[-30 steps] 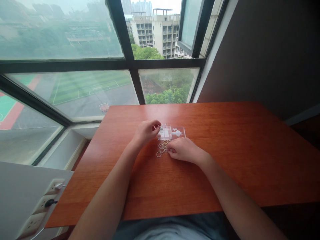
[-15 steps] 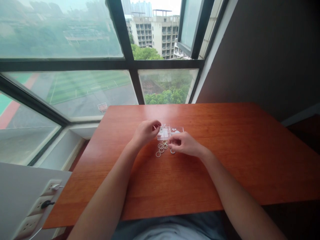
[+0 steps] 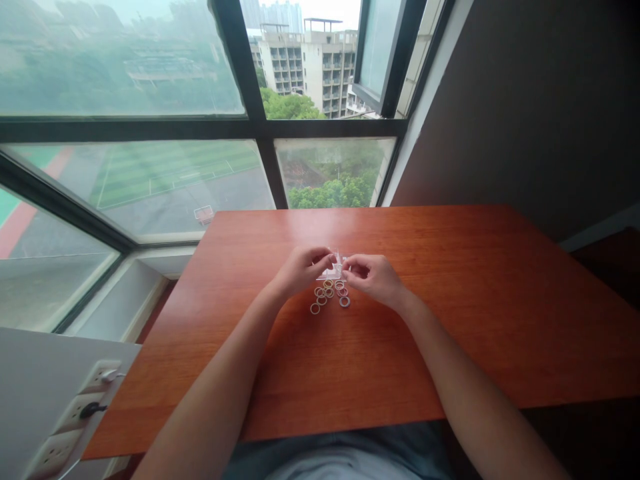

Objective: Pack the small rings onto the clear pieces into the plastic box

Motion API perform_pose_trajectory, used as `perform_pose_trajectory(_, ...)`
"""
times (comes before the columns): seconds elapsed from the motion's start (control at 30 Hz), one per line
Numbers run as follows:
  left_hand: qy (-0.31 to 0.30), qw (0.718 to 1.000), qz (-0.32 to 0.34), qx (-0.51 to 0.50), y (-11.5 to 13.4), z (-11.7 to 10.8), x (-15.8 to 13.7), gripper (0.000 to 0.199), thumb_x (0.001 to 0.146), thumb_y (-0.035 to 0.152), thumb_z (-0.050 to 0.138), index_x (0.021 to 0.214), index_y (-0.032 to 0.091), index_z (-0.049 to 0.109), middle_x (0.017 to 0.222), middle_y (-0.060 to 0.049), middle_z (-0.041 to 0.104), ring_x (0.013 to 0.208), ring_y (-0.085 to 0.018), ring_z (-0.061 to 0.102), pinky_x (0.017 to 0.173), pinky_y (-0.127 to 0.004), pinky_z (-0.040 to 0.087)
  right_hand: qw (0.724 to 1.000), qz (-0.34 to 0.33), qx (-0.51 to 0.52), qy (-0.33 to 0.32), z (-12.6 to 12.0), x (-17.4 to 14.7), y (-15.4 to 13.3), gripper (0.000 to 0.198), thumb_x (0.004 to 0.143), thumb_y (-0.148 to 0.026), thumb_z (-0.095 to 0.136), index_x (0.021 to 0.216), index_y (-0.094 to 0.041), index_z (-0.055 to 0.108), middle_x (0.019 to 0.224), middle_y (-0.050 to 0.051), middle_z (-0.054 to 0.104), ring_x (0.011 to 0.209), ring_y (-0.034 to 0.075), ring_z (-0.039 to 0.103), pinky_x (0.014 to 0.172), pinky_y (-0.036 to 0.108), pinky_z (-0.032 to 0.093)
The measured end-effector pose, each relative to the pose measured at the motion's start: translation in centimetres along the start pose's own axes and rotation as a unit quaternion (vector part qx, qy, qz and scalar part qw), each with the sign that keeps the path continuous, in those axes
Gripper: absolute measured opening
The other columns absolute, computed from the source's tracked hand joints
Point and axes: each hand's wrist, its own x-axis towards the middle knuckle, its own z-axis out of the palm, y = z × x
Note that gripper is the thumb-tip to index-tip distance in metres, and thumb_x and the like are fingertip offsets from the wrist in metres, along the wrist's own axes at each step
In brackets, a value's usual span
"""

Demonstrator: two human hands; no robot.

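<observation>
My left hand (image 3: 304,269) is over the left side of a clear plastic box (image 3: 327,274), its thumb and fingers pinched together. Facing it, my right hand (image 3: 374,276) covers much of the box's right part, and its fingertips are also pinched. Whatever either pinch holds is too small to make out. Several small rings (image 3: 321,301), pale and yellowish, lie in a loose cluster on the table just in front of the box. A pinkish ring (image 3: 343,292) and a greyish ring (image 3: 345,302) rest at the right of that cluster, below my right hand.
The reddish-brown wooden table (image 3: 450,333) extends widely to the right, with its near edge against my body. Windows with a dark frame (image 3: 200,130) stand behind and to the left. Wall sockets with plugs (image 3: 93,409) are at the lower left.
My left hand has shifted right and slightly toward me, over the box. My right hand has risen a little away from the rings, uncovering those on the right. Both hands are now closer together.
</observation>
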Motion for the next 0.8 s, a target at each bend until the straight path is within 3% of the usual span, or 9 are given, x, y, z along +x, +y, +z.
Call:
perform_pose_trajectory(0.3,-0.058,0.989,-0.007,-0.133,0.77,0.4,-0.04,0.031,0.088,0.041,0.059,0.088,0.012,0.07,0.081,-0.007,0.069,0.073,-0.015,0.061,0.064,-0.024,0.047,0.997,-0.027,-0.061,0.028,0.36,0.08,0.16,0.014,0.081,-0.026,0.062,0.083,-0.017,0.073,0.055,-0.005,0.05,0.051,0.008,0.042,0.055,0.021,0.034)
perform_pose_trajectory(0.63,-0.01,0.999,0.025,-0.035,1.02,0.67,-0.07,0.012,0.082,0.02,0.057,0.085,0.014,0.067,0.072,-0.001,0.065,0.063,-0.01,0.055,0.058,-0.02,0.045,0.994,-0.029,-0.096,0.03,0.35,0.07,0.52,0.016,0.084,-0.024,0.061,0.092,-0.019,0.074,0.065,-0.001,0.064,0.057,0.011,0.052,0.061,0.022,0.04)
perform_pose_trajectory(0.8,0.006,0.999,0.033,-0.006,0.48,0.25,-0.02,0.012,0.083,0.021,0.057,0.082,0.014,0.066,0.068,-0.001,0.064,0.06,-0.01,0.055,0.056,-0.02,0.043,0.994,-0.026,-0.099,0.03,0.28,0.07,0.49,0.017,0.083,-0.023,0.061,0.092,-0.019,0.074,0.065,-0.001,0.066,0.056,0.011,0.053,0.062,0.022,0.041)
